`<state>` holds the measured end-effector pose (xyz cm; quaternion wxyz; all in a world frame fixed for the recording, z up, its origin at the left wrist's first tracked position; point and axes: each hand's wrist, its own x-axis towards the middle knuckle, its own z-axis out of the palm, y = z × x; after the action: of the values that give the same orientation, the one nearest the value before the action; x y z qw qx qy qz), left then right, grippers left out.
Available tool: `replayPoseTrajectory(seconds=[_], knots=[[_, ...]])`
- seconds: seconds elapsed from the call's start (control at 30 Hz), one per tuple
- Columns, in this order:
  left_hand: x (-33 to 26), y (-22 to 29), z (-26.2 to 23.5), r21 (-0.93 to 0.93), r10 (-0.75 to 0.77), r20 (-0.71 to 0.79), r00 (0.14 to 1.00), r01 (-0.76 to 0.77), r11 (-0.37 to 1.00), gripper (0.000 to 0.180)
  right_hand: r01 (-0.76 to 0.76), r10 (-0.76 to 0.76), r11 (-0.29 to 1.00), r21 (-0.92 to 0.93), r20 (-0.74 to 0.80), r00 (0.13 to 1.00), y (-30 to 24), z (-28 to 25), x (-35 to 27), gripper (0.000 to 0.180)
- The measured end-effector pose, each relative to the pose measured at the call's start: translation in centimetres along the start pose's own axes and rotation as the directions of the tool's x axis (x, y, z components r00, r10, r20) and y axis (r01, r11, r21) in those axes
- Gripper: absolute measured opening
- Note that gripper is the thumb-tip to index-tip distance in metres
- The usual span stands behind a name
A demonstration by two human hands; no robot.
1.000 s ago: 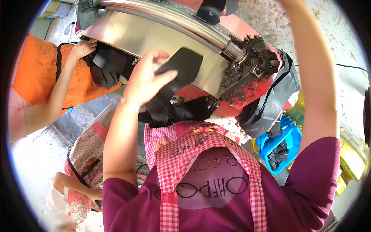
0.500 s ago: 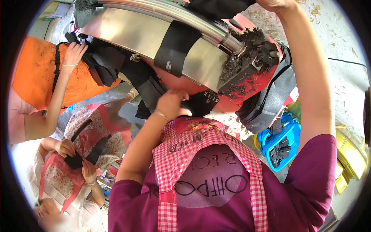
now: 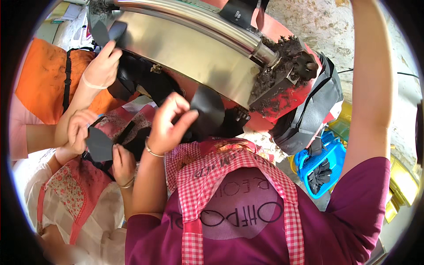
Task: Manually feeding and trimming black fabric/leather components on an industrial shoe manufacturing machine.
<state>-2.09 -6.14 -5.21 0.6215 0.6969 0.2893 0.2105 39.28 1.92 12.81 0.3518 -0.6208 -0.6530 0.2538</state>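
Observation:
My left hand (image 3: 170,124) is raised in front of my chest and pinches a flat, rounded black piece (image 3: 208,110) by its edge. The piece hangs just under the curved steel drum (image 3: 190,51) of a red machine (image 3: 282,99). My right arm (image 3: 369,88) reaches straight up along the right side, and its hand is out of the picture at the top. I wear a purple shirt and a red checked apron (image 3: 229,176).
A person in orange holds a black piece (image 3: 108,31) up to the drum with one hand (image 3: 102,66). A person in a flowered apron holds another black piece (image 3: 99,143) in both hands. Black shreds (image 3: 276,70) cover the machine's end. A blue basket (image 3: 329,154) stands lower right.
My left hand dipped to the dark pile under the drum and now holds a rounded black piece up. The co-workers' hands on the left have come further into view.

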Motion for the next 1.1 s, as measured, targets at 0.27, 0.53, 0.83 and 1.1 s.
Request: replayPoseTrajectory(seconds=[0.27,0.53,0.83,1.1], knots=[[9.9,1.2,-3.2,-0.14,-0.126,0.197,0.972,0.155,0.978,0.036,0.131,0.199,0.812,-0.568,0.481,0.854,7.8,12.4,0.3,0.029],[13.4,3.9,-2.9,0.479,0.347,0.215,0.913,-0.408,0.777,0.041,0.192,0.074,0.907,-0.375,0.59,0.804,10.7,12.3,-1.0,0.034],[9.1,0.5,-2.1,0.564,0.049,-0.124,0.991,0.03,0.825,0.074,-0.012,0.17,0.951,-0.31,0.488,0.856,9.1,12.0,-1.4,0.036],[6.6,1.8,-1.0,0.577,0.095,-0.336,0.937,0.125,0.807,0.051,-0.103,0.118,0.993,-0.064,0.311,0.943,2.6,5.2,-0.6,0.012]])
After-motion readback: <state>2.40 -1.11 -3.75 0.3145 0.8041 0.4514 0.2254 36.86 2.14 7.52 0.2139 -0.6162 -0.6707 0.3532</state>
